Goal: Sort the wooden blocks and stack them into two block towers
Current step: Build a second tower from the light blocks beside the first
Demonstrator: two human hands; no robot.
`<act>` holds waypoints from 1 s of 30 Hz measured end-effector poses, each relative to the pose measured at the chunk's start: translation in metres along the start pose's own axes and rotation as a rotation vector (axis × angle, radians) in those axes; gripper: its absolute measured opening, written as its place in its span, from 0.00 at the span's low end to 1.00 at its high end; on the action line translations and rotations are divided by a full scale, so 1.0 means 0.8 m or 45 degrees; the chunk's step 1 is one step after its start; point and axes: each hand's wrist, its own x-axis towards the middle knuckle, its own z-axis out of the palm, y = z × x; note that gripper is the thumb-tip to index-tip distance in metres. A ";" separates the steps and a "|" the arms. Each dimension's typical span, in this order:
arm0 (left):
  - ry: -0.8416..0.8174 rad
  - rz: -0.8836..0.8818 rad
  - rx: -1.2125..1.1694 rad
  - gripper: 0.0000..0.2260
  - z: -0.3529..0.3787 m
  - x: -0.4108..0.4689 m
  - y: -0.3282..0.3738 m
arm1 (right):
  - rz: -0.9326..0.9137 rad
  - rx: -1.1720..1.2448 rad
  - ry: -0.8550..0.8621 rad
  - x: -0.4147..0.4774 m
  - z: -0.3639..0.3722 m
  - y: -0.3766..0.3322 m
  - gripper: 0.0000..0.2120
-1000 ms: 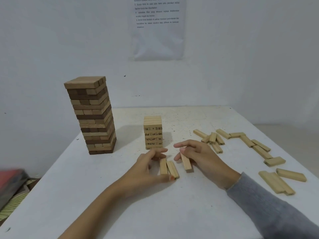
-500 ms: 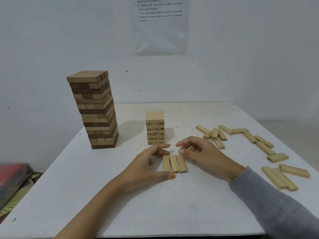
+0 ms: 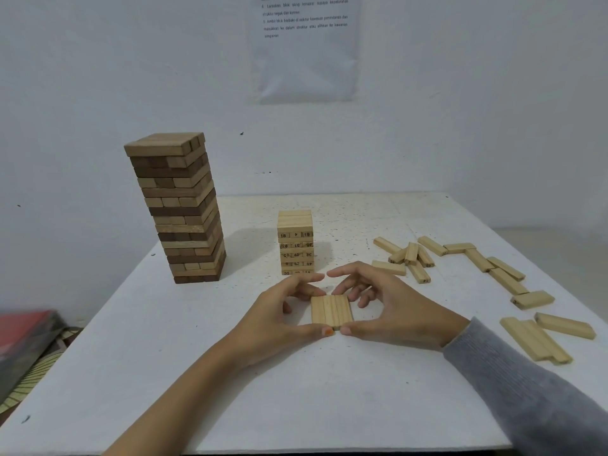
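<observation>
Pale wood fills the grip: a row of three blocks point(image 3: 331, 311) lies flat, side by side, on the white table point(image 3: 296, 406), and we clasp it from both sides. Our left hand point(image 3: 283, 319) curls round its 9 o'clock side, thumb pressed on the near end and fingers hooked over the far end. Our right hand point(image 3: 394, 311), in a grey sleeve point(image 3: 526, 390), mirrors it at 3 o'clock, so the two thumb tips nearly meet at 6 o'clock.

At 12 o'clock, near the row, stands the short numbered tower point(image 3: 295, 241) of the same pale wood, with digits on its block ends. At 10 o'clock, well apart, rises the tall tower point(image 3: 184, 212) of mixed light and dark brown blocks. From 1 to 3 o'clock loose pale blocks point(image 3: 432, 246) lie scattered, some leaning on one another. A printed sheet point(image 3: 304, 47) hangs on the wall at 12 o'clock, and a blurred red thing point(image 3: 23, 334) sits off the table at 9 o'clock.
</observation>
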 end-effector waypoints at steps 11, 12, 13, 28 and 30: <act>0.001 -0.007 0.010 0.31 -0.001 0.000 -0.001 | -0.015 -0.023 0.043 0.001 0.002 0.002 0.34; 0.002 -0.008 0.008 0.31 -0.001 0.000 -0.001 | -0.013 -0.024 0.042 0.001 0.002 0.002 0.34; 0.004 -0.008 0.006 0.31 -0.001 0.000 -0.001 | -0.011 -0.014 0.039 0.001 0.001 0.001 0.35; 0.033 0.022 -0.009 0.33 -0.004 -0.001 0.003 | -0.075 0.007 0.072 -0.003 0.002 -0.009 0.33; 0.045 0.045 -0.020 0.33 -0.007 -0.001 0.007 | -0.083 0.031 0.097 -0.005 0.001 -0.011 0.32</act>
